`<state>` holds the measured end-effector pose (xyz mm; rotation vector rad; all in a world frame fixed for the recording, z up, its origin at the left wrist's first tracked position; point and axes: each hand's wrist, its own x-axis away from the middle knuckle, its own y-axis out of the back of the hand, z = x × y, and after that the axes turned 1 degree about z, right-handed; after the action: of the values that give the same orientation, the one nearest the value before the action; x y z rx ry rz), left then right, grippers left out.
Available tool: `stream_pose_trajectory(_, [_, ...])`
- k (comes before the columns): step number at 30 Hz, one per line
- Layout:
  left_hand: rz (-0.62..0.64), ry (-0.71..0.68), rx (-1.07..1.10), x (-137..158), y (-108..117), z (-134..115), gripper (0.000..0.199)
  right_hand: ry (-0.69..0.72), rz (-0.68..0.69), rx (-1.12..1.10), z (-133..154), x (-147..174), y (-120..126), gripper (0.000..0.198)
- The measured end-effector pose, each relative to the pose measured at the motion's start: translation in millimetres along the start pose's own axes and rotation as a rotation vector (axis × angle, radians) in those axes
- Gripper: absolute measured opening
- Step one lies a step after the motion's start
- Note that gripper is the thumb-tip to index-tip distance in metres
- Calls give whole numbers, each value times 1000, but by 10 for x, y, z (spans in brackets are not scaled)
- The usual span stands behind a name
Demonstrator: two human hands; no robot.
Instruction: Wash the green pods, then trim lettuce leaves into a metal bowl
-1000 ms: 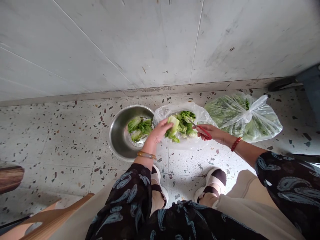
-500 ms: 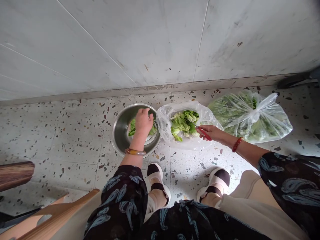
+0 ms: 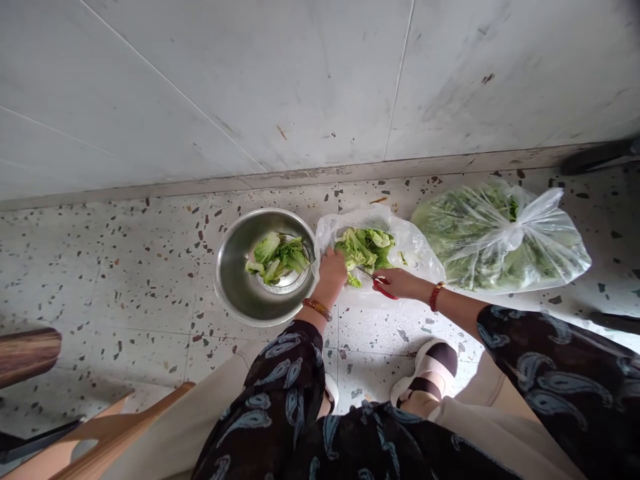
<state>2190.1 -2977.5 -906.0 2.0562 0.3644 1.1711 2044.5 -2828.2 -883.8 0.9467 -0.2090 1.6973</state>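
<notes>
My right hand [image 3: 400,284] is closed on red-handled scissors [image 3: 384,288], whose blades point left at the near side of a lettuce heap [image 3: 364,245]. The lettuce lies on an opened clear plastic bag [image 3: 420,252] on the floor. My left hand [image 3: 332,272] reaches to the left edge of the heap, its fingers curled on the lettuce; the fingertips are partly hidden. To its left stands a steel basin [image 3: 235,293]. Inside the basin, cut lettuce leaves [image 3: 280,257] rest on a pale round dish or strainer [image 3: 287,287].
A tied clear bag full of leafy greens [image 3: 480,247] sits to the right. The wall [image 3: 320,87] rises behind everything. My shoes [image 3: 435,363] are close in front, with wooden furniture parts [image 3: 30,353] at the lower left.
My left hand has moved right, from over the basin to the lettuce on the bag, uncovering the leaves in the basin. My right hand has shifted left and slightly nearer with the scissors.
</notes>
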Motion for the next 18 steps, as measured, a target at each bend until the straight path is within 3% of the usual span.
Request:
stream_pose_trajectory(5, [-10,32,-225,-40,-88,1,71,-137,-81,-45,-91,-305,36,20])
stream_pose_trajectory(10, [-54,-2,-299,-99,-266,81,83,-246,-220,-158,-272,-507,141,33])
stream_pose_trajectory(15, [-42,35,-274,-253,-332,112,91,-236,-222,-349,-232,-405,161,34])
stream_pose_trajectory(18, [-18,79,-273,-350,-297,95,85,-195,-168,-499,-130,-240,189,29])
